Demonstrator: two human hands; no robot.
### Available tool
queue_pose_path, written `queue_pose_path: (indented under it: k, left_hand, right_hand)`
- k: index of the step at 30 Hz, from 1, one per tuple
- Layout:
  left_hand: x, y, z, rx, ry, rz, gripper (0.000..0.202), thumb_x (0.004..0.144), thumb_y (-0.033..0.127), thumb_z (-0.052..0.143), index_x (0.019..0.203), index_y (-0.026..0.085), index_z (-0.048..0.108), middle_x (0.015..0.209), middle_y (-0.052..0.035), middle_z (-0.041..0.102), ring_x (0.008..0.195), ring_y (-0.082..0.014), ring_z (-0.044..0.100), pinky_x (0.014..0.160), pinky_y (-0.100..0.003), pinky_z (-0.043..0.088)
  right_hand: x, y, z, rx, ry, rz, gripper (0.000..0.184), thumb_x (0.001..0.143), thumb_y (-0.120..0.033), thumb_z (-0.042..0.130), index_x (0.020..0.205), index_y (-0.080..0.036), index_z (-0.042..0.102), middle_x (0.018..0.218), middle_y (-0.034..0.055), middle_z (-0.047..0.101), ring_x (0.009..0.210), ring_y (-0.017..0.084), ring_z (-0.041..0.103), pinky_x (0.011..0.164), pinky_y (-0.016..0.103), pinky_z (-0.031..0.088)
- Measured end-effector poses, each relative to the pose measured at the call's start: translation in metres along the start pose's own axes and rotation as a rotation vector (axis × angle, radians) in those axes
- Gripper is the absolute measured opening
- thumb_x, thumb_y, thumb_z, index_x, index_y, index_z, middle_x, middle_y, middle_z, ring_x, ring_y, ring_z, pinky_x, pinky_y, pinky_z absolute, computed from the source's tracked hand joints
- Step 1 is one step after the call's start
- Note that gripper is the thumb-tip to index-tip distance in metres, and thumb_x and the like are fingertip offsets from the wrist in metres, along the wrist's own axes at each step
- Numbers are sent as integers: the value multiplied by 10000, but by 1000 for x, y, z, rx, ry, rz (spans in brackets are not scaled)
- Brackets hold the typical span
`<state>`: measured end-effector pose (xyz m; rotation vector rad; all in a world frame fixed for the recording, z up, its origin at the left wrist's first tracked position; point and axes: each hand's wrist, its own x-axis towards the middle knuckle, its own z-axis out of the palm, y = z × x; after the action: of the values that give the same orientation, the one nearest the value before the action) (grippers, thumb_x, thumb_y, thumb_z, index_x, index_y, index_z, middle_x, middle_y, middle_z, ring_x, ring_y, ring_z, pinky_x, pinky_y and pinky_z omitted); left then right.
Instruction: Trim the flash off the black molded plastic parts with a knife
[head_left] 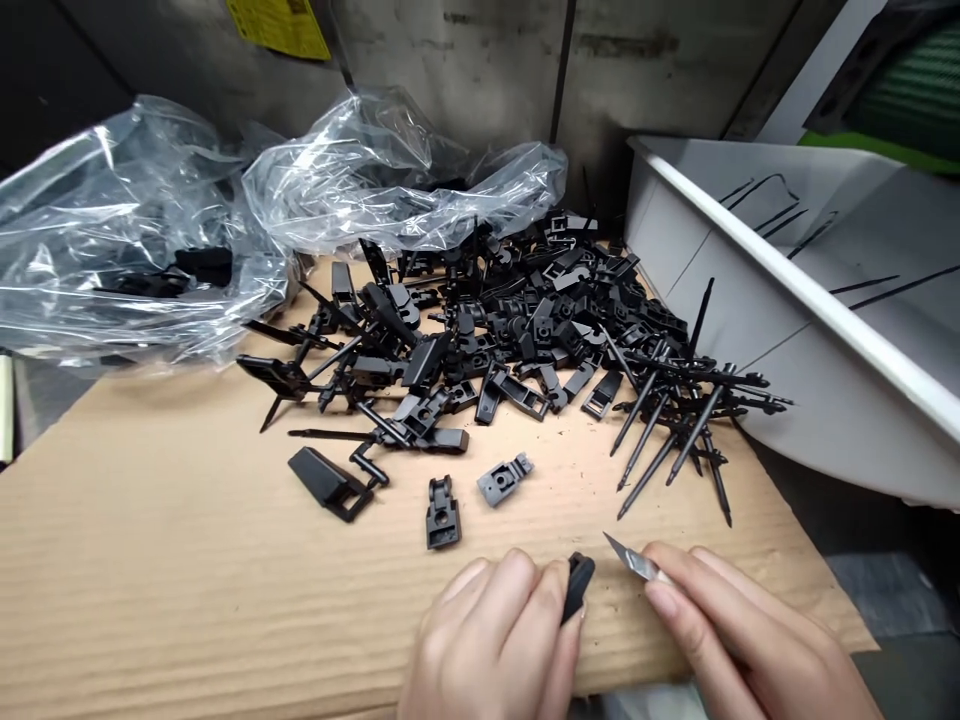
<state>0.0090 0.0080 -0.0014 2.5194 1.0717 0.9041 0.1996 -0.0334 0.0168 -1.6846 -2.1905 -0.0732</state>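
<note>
My left hand (495,630) is closed around a small black plastic part (577,588), whose upper end sticks out past the fingers. To its right, my right hand (735,620) pinches a craft knife (634,561), with the pointed blade aimed left toward that part and a small gap between them. The knife's handle is mostly hidden in the fingers. Just beyond my hands lie two loose plastic clips, one black (443,514) and one greyer (505,479). A black part with a bent sprue piece (330,482) rests farther left.
A heap of black plastic parts (525,320) covers the back of the cardboard (187,540). Thin black sprues (675,420) stick up at its right, beside a grey bin (810,250) with several strips inside. Clear plastic bags (360,180) lie behind, against a metal wall.
</note>
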Motion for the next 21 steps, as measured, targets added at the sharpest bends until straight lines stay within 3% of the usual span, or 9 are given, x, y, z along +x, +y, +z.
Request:
queue_pose_path:
  k: [5, 10, 13, 17, 21]
  left_hand:
    - [0, 0, 1, -29, 4, -2, 101, 825, 115, 498, 883, 143, 576, 663, -45, 565, 555, -185, 531, 505, -302, 461]
    - [-1, 1, 0, -10, -1, -11, 127, 837, 120, 468, 825, 140, 593, 654, -50, 554, 560, -184, 528, 508, -292, 457]
    - [-1, 2, -1, 2, -28, -28, 144, 842, 126, 457, 854, 142, 599, 663, -50, 553, 575, -184, 533, 519, -286, 455]
    - [0, 3, -1, -1, -25, -54, 144, 845, 140, 461, 831, 148, 604, 671, -47, 549, 585, -189, 536, 524, -291, 454]
    - [2, 3, -2, -31, -48, -84, 145, 846, 146, 461, 840, 159, 605, 683, -44, 550, 602, -190, 542, 541, -295, 463]
  right_hand:
    - [-1, -5, 6, 20, 50, 43, 218, 877, -291, 420, 998, -193, 573, 828, 35, 699, 665, 143, 684, 508, 176, 520]
    - [23, -20, 10, 84, -73, 147, 284, 864, -415, 408, 1019, -227, 555, 787, 12, 665, 604, 148, 660, 505, 227, 516]
    - [32, -19, 13, 152, -144, 198, 206, 865, -376, 414, 935, -259, 567, 805, -8, 668, 633, 147, 665, 559, 233, 514]
    - [33, -13, 14, 172, -108, 235, 156, 862, -316, 423, 836, -263, 567, 727, -36, 662, 584, 133, 656, 500, 210, 488]
    - [22, -6, 9, 176, -52, 171, 164, 866, -281, 424, 954, -256, 561, 866, -16, 685, 738, 121, 674, 585, 184, 521]
